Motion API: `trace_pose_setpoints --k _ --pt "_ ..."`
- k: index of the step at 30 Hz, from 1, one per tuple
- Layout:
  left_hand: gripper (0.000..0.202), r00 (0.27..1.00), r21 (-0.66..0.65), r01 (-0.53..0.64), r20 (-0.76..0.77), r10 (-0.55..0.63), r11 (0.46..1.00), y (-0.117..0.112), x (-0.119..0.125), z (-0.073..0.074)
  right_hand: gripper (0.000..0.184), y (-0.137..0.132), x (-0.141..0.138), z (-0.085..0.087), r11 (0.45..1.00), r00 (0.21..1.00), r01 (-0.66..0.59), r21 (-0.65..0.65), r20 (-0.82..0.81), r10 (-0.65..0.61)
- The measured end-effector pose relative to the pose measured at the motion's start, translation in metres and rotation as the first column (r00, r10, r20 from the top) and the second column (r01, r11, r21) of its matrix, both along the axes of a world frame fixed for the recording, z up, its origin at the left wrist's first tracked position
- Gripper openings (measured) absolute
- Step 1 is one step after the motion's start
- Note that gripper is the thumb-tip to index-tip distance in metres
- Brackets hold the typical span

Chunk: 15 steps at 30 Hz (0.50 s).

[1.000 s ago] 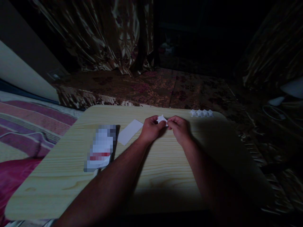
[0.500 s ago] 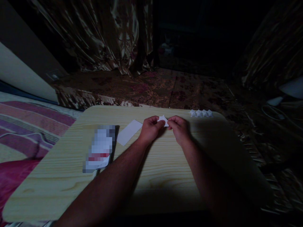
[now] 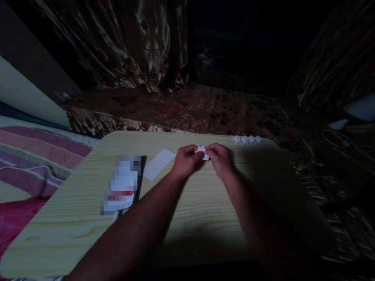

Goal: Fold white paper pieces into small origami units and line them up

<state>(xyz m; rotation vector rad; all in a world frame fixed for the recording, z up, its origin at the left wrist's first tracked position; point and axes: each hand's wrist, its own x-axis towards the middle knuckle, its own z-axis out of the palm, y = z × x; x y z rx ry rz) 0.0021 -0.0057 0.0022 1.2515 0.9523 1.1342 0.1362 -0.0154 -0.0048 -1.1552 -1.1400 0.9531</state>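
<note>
Between my two hands, above the far middle of the table, is a small white paper star (image 3: 202,151). My left hand (image 3: 187,160) is closed on it from the left, thumb laid over its face. From the other side my right hand (image 3: 219,157) pinches the star's right edge between thumb and fingers. A white paper sheet (image 3: 159,164) lies flat to the left of my left hand. Several finished white paper stars (image 3: 247,139) stand in a row near the table's far right edge.
The light wooden table (image 3: 205,218) has rounded corners. On its left lies a blurred-out white and red item (image 3: 121,185). A bed with a striped cover (image 3: 32,156) adjoins the left side. Patterned curtains (image 3: 152,43) hang beyond, and a lamp (image 3: 360,107) stands at the right.
The star has turned slightly in my fingers, and my right hand has shifted a little left along its upper right edge. The view has moved slightly; the other things stay put.
</note>
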Motion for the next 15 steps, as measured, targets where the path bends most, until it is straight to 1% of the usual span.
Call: trace_pose_setpoints --k 3,6,10,15 --pt "0.019 1.0 -0.011 -0.005 0.005 0.005 1.0 -0.0001 0.0 -0.0003 0.012 0.0005 0.0 -0.0008 1.0 1.0 -0.021 -0.01 -0.014 0.021" --pt "0.02 1.0 0.009 0.009 -0.013 -0.009 1.0 -0.0001 -0.0004 -0.0012 0.014 0.0009 0.0 -0.0014 1.0 0.999 -0.025 -0.013 -0.023 0.025" --pt "0.021 0.999 0.02 0.025 -0.036 -0.024 0.999 -0.0003 -0.0011 -0.002 0.013 0.0009 0.0004 -0.0022 1.0 1.0 -0.01 -0.006 -0.008 0.01" --pt "0.02 0.999 0.015 0.035 -0.015 -0.035 0.999 -0.0005 -0.0011 -0.0016 0.011 0.0 -0.0007 -0.0006 1.0 0.998 -0.016 -0.006 -0.061 0.015"
